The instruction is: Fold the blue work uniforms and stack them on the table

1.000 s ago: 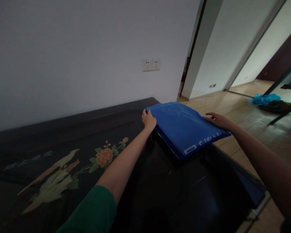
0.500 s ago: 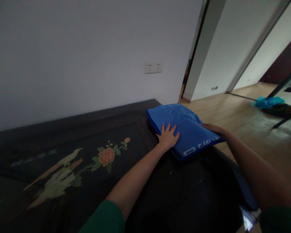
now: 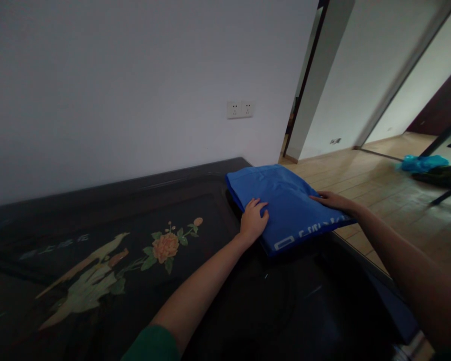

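A flat blue bag with white lettering along its near edge lies on the corner of a dark, glossy tabletop. My left hand rests on the bag's left edge, fingers slightly bent and thumb apart, palm down. On the opposite edge lies my right hand, its fingers stretched over the blue surface; part of them is hidden at the far side. Both hands touch the bag from above, and neither visibly pinches it.
Inlaid flowers and a bird decorate the table's left part. A white wall with a double socket stands behind. Right of the table is wooden floor, with a light-blue plastic bag farther off.
My left hand's spread fingers have drawn together and bent at the bag's left edge. The bag's near side has turned slightly, its right corner reaching farther right along with my right hand.
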